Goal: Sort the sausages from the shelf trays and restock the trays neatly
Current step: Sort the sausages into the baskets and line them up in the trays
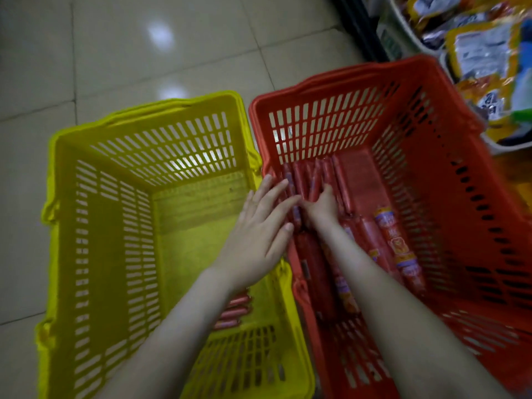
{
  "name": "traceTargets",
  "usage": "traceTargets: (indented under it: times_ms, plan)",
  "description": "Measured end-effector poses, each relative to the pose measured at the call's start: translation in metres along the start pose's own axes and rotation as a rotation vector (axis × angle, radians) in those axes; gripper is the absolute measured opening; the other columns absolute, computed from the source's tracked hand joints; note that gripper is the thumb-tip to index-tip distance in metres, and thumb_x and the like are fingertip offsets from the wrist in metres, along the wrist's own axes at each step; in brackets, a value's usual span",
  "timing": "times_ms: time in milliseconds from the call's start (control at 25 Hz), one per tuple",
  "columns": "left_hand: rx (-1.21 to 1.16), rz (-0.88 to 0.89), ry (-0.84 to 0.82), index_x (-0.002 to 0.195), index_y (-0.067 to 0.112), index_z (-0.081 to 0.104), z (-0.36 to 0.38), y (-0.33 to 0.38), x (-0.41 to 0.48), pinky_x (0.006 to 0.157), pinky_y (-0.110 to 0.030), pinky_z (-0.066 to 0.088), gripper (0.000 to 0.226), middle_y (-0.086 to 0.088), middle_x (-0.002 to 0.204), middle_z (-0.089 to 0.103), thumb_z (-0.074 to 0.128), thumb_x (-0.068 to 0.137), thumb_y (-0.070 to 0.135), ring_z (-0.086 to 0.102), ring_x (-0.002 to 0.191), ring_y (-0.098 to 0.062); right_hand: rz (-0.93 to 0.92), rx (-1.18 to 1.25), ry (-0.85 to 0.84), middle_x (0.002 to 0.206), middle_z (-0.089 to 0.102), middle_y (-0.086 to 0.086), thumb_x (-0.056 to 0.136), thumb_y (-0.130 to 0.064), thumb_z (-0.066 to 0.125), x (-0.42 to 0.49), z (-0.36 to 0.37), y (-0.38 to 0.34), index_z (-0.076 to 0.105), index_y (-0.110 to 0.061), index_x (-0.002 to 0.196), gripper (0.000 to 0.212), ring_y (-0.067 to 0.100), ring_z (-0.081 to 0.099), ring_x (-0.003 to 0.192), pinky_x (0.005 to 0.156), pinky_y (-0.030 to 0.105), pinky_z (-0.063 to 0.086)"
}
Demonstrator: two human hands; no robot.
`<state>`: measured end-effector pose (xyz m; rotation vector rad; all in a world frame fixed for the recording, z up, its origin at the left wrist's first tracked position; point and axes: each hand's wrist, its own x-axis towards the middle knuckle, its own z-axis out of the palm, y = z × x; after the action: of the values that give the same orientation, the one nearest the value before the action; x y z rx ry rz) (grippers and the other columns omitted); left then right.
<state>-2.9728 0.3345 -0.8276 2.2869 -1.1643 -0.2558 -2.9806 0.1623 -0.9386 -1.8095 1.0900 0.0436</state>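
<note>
A row of red sausages lies side by side on the floor of the red basket, against its far wall and nearer its left edge. The right hand is pressed down onto this row with its fingers tucked among the sausages; whether it grips any of them cannot be told. The left hand reaches across the red basket's left rim, fingers straight and spread, holding nothing, its fingertips at the left end of the same row.

Nearer in the red basket more sausages lie lengthwise: dark red ones along the left wall and labelled sausages with purple and orange print towards the middle. The right forearm crosses over them and hides part of the pile.

The yellow basket stands touching the red one on its left. A few pink sausages lie by its near right corner, largely covered by the left forearm.

Both baskets sit on a pale tiled floor. Past the red basket's far right corner, a shelf tray holds yellow and white packets, blurred and cut off by the picture's edge.
</note>
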Motion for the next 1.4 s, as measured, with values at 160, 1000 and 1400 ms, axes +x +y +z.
traceTargets:
  times_ms: [160,1000,1400]
  plan:
    - [-0.028,-0.012,0.031,0.138,0.015,0.048,0.002,0.001,0.000,0.118,-0.045,0.012,0.045,-0.005,0.152,0.032,0.033,0.099,0.033,-0.004,0.147,-0.010,-0.239,-0.512,-0.243,0.158,0.004,0.017,0.084,-0.031,0.069,-0.016,-0.008,0.027,0.000,-0.016,0.153,0.099,0.031,0.007,0.146,0.116,0.037,0.011]
    - [0.078,0.109,-0.075,0.118,0.005,0.061,0.065,0.199,-0.021,0.107,-0.048,0.037,0.052,-0.017,0.122,0.060,0.044,0.086,0.043,0.053,0.120,-0.034,-0.909,-1.057,0.173,0.135,0.054,0.012,0.087,-0.023,0.044,-0.169,-0.268,0.080,0.046,-0.007,0.138,0.054,0.028,0.047,0.128,0.111,0.046,0.023]
    - [0.338,0.327,-0.430,0.128,-0.004,0.046,0.123,0.219,-0.047,0.073,-0.041,0.055,0.061,-0.021,0.109,0.061,0.064,0.076,0.021,0.065,0.088,-0.036,-0.264,-1.085,-0.198,0.127,0.061,0.011,0.069,-0.025,0.045,-0.313,-0.227,0.333,0.037,-0.016,0.137,0.070,0.027,0.039,0.124,0.098,0.051,0.031]
